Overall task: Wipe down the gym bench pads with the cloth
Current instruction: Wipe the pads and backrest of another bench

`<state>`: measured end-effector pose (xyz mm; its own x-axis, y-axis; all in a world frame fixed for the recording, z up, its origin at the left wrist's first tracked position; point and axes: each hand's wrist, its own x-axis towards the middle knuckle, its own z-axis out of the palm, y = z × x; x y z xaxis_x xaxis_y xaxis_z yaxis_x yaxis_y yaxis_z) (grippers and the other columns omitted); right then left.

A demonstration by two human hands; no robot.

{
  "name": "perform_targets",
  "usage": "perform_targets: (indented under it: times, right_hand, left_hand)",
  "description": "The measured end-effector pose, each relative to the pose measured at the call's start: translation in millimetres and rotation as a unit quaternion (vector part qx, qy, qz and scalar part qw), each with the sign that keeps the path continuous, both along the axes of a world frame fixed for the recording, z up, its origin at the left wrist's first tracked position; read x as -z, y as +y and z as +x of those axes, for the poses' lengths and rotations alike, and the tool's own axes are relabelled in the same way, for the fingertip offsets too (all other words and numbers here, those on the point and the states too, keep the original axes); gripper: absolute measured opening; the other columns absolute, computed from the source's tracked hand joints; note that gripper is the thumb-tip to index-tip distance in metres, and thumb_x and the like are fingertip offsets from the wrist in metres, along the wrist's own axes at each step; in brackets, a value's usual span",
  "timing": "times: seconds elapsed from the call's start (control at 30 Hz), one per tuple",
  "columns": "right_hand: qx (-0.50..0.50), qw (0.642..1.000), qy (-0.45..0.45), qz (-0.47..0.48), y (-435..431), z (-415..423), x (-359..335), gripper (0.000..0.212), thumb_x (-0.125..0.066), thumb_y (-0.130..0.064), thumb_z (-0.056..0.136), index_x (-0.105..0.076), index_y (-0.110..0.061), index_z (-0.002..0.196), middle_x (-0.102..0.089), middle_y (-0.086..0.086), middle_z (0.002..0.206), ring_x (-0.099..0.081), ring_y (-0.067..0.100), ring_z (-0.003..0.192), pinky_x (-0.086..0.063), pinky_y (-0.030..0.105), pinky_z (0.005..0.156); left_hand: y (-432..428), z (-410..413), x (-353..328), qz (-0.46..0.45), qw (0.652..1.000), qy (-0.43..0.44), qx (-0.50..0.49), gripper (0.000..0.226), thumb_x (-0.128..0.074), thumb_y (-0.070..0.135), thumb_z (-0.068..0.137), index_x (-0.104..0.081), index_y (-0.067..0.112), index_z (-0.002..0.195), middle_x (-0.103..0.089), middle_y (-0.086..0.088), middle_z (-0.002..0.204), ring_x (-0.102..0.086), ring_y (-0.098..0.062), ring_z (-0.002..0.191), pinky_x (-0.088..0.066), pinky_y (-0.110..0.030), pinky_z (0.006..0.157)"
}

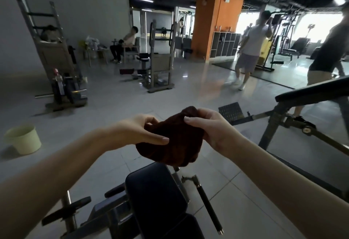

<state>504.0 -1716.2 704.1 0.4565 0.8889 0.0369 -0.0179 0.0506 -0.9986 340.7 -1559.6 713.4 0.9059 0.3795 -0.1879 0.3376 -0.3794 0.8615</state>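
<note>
Above the black bench pad (pixel 154 191), the left hand (pixel 145 131) and right hand (pixel 209 127) each pinch the bunched dark cloth (pixel 170 140); grey tiled gym floor (pixel 117 102) below

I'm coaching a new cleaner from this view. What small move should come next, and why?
Probably lower the cloth onto the black bench pad just below it. The left hand and the right hand both grip the bunched cloth in the air, and it does not yet touch the pad, so no wiping can begin.
</note>
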Motion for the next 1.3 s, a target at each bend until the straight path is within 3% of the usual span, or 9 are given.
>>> perform_targets:
  times: [0.13, 0.23, 0.4, 0.63, 0.83, 0.97, 1.07, 1.2, 1.3]
  right_hand:
    - [0.066, 0.998, 0.010, 0.017, -14, 5, -13, 0.018, -0.066, -0.005, 0.088, -0.066, -0.003, 0.105, -0.071, 0.010, 0.095, -0.070, 0.022, 0.094, -0.057, 0.031, 0.083]
    - [0.103, 0.994, 0.004, 0.027, -29, 7, -26, 0.026, -0.069, -0.008, 0.083, -0.066, -0.003, 0.107, -0.071, 0.013, 0.101, -0.070, 0.025, 0.097, -0.057, 0.033, 0.086]
    - [0.189, 0.981, -0.025, 0.031, -50, 2, -44, 0.025, -0.068, -0.002, 0.082, -0.062, -0.004, 0.106, -0.068, 0.011, 0.100, -0.072, 0.016, 0.086, -0.058, 0.027, 0.074]
    - [0.292, 0.956, -0.027, 0.021, -77, -30, -51, 0.043, -0.071, -0.020, 0.071, -0.066, -0.002, 0.111, -0.070, 0.012, 0.106, -0.066, 0.024, 0.103, -0.052, 0.035, 0.089]
    - [0.437, 0.898, -0.020, 0.036, -107, -81, -51, 0.012, -0.068, -0.013, 0.081, -0.069, -0.009, 0.092, -0.070, 0.002, 0.085, -0.066, 0.014, 0.085, -0.051, 0.028, 0.075]
    - [0.484, 0.873, 0.017, 0.055, -136, -124, -55, 0.009, -0.065, -0.010, 0.072, -0.068, -0.014, 0.080, -0.066, 0.004, 0.088, -0.061, 0.019, 0.094, -0.047, 0.034, 0.083]
    - [0.512, 0.856, 0.047, 0.062, -156, -151, -55, 0.025, -0.070, -0.005, 0.068, -0.059, -0.009, 0.091, -0.064, 0.008, 0.095, -0.060, 0.021, 0.098, -0.045, 0.034, 0.084]
    - [0.573, 0.814, 0.070, 0.065, -178, -185, -52, 0.039, -0.076, -0.009, 0.071, -0.057, -0.008, 0.105, -0.067, 0.008, 0.100, -0.064, 0.020, 0.096, -0.053, 0.029, 0.079]
    - [0.596, 0.798, 0.076, 0.054, -192, -216, -49, 0.059, -0.076, -0.019, 0.078, -0.053, -0.007, 0.131, -0.067, 0.010, 0.125, -0.065, 0.024, 0.114, -0.055, 0.034, 0.088]
  left_hand:
    - [15, 5, -8, -0.007, 0.998, 0.023, 0.050, 0.056, -0.087, 0.045, 0.062, -0.068, 0.017, 0.107, -0.074, -0.003, 0.097, -0.070, -0.019, 0.093, -0.056, -0.029, 0.076]
    - [24, 16, -15, -0.127, 0.989, -0.032, 0.066, 0.075, -0.095, 0.035, 0.047, -0.067, 0.006, 0.110, -0.074, -0.012, 0.103, -0.070, -0.027, 0.102, -0.059, -0.037, 0.084]
    - [23, 37, -26, -0.275, 0.947, -0.125, 0.109, 0.027, -0.069, -0.002, 0.073, -0.060, 0.003, 0.098, -0.069, -0.012, 0.092, -0.071, -0.027, 0.094, -0.060, -0.036, 0.076]
    - [17, 70, -35, -0.361, 0.894, -0.165, 0.208, 0.028, -0.058, -0.012, 0.071, -0.056, 0.008, 0.091, -0.069, -0.011, 0.090, -0.072, -0.025, 0.088, -0.059, -0.034, 0.071]
    - [-15, 95, -31, -0.392, 0.859, -0.140, 0.297, 0.037, -0.063, 0.001, 0.073, -0.059, 0.001, 0.110, -0.071, -0.016, 0.105, -0.071, -0.025, 0.099, -0.060, -0.030, 0.074]
    - [-50, 109, -24, -0.416, 0.830, -0.123, 0.349, 0.013, -0.067, 0.005, 0.073, -0.065, 0.013, 0.082, -0.071, -0.008, 0.088, -0.070, -0.019, 0.088, -0.057, -0.027, 0.070]
    - [-84, 109, -26, -0.438, 0.799, -0.126, 0.392, 0.019, -0.067, 0.001, 0.067, -0.068, 0.019, 0.068, -0.069, -0.006, 0.081, -0.069, -0.019, 0.083, -0.058, -0.028, 0.067]
    - [-127, 91, -37, -0.444, 0.765, -0.123, 0.450, 0.026, -0.061, -0.005, 0.064, -0.065, 0.018, 0.077, -0.070, -0.002, 0.084, -0.070, -0.017, 0.085, -0.058, -0.030, 0.071]
    - [-157, 73, -45, -0.440, 0.727, -0.112, 0.514, 0.033, -0.057, -0.009, 0.063, -0.069, 0.022, 0.069, -0.073, 0.000, 0.083, -0.072, -0.014, 0.083, -0.059, -0.027, 0.068]
